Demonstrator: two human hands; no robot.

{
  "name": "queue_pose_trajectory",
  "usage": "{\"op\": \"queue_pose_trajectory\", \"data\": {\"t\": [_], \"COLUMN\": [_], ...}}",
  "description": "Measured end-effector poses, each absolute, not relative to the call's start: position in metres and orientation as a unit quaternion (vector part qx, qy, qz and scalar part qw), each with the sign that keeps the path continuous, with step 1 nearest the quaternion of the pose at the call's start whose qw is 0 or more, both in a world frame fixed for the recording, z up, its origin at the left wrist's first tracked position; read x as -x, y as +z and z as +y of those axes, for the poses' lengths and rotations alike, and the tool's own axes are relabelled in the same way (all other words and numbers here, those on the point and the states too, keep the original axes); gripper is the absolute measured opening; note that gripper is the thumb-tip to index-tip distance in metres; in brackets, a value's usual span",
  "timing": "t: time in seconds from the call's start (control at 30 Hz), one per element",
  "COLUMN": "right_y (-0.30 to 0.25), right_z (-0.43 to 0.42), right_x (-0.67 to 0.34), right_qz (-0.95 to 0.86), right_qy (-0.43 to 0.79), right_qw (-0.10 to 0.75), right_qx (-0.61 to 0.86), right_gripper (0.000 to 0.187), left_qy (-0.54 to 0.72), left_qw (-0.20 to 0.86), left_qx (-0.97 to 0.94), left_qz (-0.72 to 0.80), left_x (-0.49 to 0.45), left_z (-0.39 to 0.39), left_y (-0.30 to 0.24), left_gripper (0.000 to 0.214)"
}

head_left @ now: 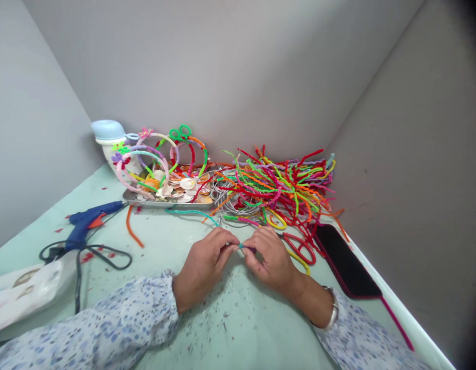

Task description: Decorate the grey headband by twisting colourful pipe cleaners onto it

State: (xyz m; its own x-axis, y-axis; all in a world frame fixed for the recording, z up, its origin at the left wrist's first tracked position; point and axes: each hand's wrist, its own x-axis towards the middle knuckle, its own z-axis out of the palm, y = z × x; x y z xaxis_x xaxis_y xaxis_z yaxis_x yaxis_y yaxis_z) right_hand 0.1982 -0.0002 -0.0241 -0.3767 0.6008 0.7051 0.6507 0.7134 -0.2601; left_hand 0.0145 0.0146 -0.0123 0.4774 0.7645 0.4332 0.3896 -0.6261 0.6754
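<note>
My left hand [209, 262] and my right hand [272, 259] meet over the middle of the table, thumbs and forefingers pinched together. Between the fingertips shows a short bit of teal and purple pipe cleaner [241, 246]; most of it is hidden by the fingers. Behind my left hand a longer teal pipe cleaner [193, 211] lies curved on the table. Whether it joins the piece in my fingers I cannot tell. Scissors with red handles [301, 247] lie just beyond my right hand, beside yellow handles [301, 262] partly covered by that hand.
A pile of coloured pipe cleaners [284, 185] lies at the back right. A metal tray [172, 204] holds shells, with fuzzy headbands [205, 154] and a white bottle [109, 149] around it. A blue glue gun [83, 223] with cable lies left; a dark phone [347, 264] lies right.
</note>
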Motion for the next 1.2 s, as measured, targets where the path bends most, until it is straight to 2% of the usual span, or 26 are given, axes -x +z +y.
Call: {"op": "queue_pose_trajectory", "data": {"t": [0.53,1.0,1.2], "right_y": [-0.0245,-0.0274,-0.0277], "right_z": [-0.0008,0.0,0.0012], "right_x": [-0.1987,-0.1988,-0.2009], "right_qz": [-0.846,-0.858,-0.86], "right_qy": [-0.043,-0.023,-0.014], "right_qw": [0.363,0.327,0.321], "right_qx": [0.387,0.395,0.397], "right_gripper": [0.005,0.007,0.007], "left_qy": [0.309,0.252,0.274], "left_qw": [0.292,0.25,0.272], "left_qx": [-0.836,-0.854,-0.842], "left_qz": [0.346,0.38,0.377], "left_x": [-0.0118,-0.0128,-0.0147], "left_z": [0.0191,0.02,0.0203], "left_y": [-0.0103,-0.0113,-0.0119], "left_gripper": [0.013,0.017,0.015]}}
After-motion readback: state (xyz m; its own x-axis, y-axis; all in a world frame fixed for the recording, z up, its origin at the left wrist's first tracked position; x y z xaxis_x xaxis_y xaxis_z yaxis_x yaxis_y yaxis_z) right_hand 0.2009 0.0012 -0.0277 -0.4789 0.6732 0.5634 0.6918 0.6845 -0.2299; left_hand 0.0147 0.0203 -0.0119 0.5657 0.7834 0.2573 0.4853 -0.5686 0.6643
